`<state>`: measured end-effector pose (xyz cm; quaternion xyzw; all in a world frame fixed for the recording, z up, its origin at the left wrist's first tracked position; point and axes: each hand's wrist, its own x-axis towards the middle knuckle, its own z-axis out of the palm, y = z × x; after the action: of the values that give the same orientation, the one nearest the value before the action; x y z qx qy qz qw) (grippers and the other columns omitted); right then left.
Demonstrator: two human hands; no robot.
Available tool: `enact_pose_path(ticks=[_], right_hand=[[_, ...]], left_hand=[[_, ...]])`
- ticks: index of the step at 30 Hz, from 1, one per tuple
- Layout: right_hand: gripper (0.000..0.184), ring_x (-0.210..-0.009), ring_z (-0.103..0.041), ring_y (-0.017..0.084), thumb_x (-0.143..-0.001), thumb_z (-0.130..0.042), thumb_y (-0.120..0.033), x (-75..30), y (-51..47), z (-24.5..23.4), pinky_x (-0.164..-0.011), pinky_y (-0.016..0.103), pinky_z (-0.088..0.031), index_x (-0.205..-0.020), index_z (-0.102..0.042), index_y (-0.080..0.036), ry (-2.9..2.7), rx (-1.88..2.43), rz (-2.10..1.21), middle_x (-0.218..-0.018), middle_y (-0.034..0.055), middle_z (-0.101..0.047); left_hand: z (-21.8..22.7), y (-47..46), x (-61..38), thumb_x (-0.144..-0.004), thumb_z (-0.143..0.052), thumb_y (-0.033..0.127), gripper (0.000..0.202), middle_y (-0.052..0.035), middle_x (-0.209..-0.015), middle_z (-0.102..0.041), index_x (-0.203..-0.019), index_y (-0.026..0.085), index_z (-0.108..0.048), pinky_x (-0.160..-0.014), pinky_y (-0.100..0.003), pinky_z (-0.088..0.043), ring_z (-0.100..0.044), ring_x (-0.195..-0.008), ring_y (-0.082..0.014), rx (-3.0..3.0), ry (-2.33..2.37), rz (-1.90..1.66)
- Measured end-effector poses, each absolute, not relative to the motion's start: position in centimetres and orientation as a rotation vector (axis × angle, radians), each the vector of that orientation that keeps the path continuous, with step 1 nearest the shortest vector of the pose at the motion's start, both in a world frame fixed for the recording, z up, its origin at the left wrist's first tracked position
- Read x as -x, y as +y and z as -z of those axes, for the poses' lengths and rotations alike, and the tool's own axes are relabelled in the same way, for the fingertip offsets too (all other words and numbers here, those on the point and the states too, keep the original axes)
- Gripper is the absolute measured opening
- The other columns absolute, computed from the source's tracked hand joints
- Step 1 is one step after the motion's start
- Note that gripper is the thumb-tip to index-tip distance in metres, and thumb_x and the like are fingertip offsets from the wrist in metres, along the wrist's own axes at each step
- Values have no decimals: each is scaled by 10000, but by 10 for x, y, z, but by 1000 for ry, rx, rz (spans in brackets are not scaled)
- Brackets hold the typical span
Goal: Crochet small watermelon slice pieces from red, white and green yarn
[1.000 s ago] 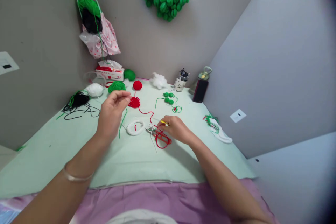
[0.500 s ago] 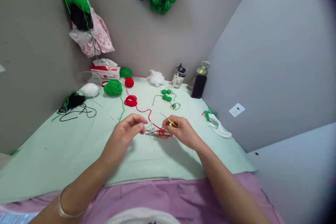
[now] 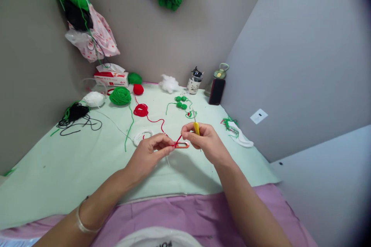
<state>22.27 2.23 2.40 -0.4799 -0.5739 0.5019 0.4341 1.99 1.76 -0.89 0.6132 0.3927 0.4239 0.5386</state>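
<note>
My left hand (image 3: 153, 148) is closed in a pinch on red yarn (image 3: 178, 139), just over the table. A short white strand (image 3: 167, 160) hangs below its fingertips. My right hand (image 3: 207, 139) grips a crochet hook with a yellow handle (image 3: 196, 128), its metal shaft pointing up. The thumb and forefinger of that hand also pinch the red yarn, so a short length is stretched between both hands. Orange-handled snips (image 3: 183, 145) lie beneath, their blade end hidden by my left fingers. A white yarn loop (image 3: 141, 137) rests behind my left hand.
Behind my hands lie a red yarn coil (image 3: 141, 110), a green yarn ball (image 3: 120, 96), white stuffing (image 3: 169, 83) and small green crocheted pieces (image 3: 181, 105). Black yarn (image 3: 75, 112) is at the left. A phone (image 3: 217, 91) leans upright at the back right, beside a cup (image 3: 194, 84).
Both hands have come onto the red yarn, which my left hand now pinches. The hook has swung from slanting left to nearly upright. The view has shifted slightly.
</note>
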Motion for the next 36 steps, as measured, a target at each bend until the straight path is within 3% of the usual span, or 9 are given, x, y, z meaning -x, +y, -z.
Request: enact_pose_path(ticks=[5, 7, 10, 13, 17, 19, 27, 32, 36], right_hand=[[164, -538, -323, 95, -845, -697, -345, -229, 12, -9, -511, 277, -288, -933, -704, -206, -1249, 1356, -510, -803, 0, -617], [143, -547, -341, 103, -878, -680, -353, -226, 1, -6, -519, 281, -306, -912, -704, -217, -1207, 1369, -414, -800, 3, -614], [192, -558, -386, 115, -863, -725, -382, -210, -19, -4, -525, 280, -316, -764, -710, -219, -1258, 1291, -725, -657, -22, -547], [163, -561, -381, 102, -815, -786, -324, -190, -29, -2, -532, 276, -312, -951, -780, -235, -1346, 1221, -896, -724, -26, -590], [70, -576, -373, 104, -821, -768, -289, -179, -27, 2, -558, 279, -308, -826, -778, -220, -1373, 1230, -935, -663, -31, -576], [131, -578, -371, 108, -829, -759, -321, -180, -24, 3, -556, 280, -303, -758, -758, -211, -1348, 1252, -963, -634, -30, -560], [256, -585, -379, 102, -785, -812, -437, -185, -21, 1, -564, 266, -309, -738, -744, -195, -1278, 1156, -1202, -628, -31, -540], [274, -490, -253, 60, -761, -819, -443, -188, -20, 4, -467, 243, -197, -823, -747, -186, -1171, 1092, -1452, -610, -43, -595], [304, -474, -257, 54, -711, -852, -451, -192, -15, 11, -455, 239, -180, -781, -740, -177, -1088, 1093, -1468, -574, -47, -582]], left_hand=[[9, 19, -9, -774, -801, 334, 120, 3, -753, -684, -792, 238, -731, -644, -283, -468, -596, -679, -168, -1346, 1008, -1126], [6, 18, -8, -776, -816, 334, 136, 18, -718, -661, -777, 240, -717, -650, -275, -476, -587, -660, -157, -1292, 1012, -1178], [4, 13, -12, -803, -807, 328, 134, 32, -690, -637, -767, 243, -710, -673, -272, -486, -581, -651, -149, -1239, 958, -1206], [3, 8, -21, -804, -806, 300, 114, 27, -722, -645, -755, 238, -723, -679, -267, -477, -564, -666, -144, -1226, 904, -1187], [5, 6, -26, -800, -810, 308, 132, 22, -708, -634, -725, 234, -731, -659, -264, -446, -530, -668, -145, -1222, 897, -1152], [6, 6, -25, -793, -818, 319, 145, 22, -691, -627, -712, 235, -731, -648, -267, -436, -523, -656, -146, -1207, 904, -1129], [8, 2, -30, -770, -833, 331, 142, 8, -716, -659, -718, 229, -748, -633, -269, -442, -517, -645, -145, -1076, 831, -1077], [10, 3, -33, -782, -842, 338, 171, 29, -693, -630, -718, 221, -734, -621, -245, -420, -491, -614, -115, -1022, 837, -1104], [10, 1, -36, -805, -840, 361, 168, 27, -737, -636, -826, 216, -758, -598, -223, -417, -495, -615, -98, -993, 820, -1089]])
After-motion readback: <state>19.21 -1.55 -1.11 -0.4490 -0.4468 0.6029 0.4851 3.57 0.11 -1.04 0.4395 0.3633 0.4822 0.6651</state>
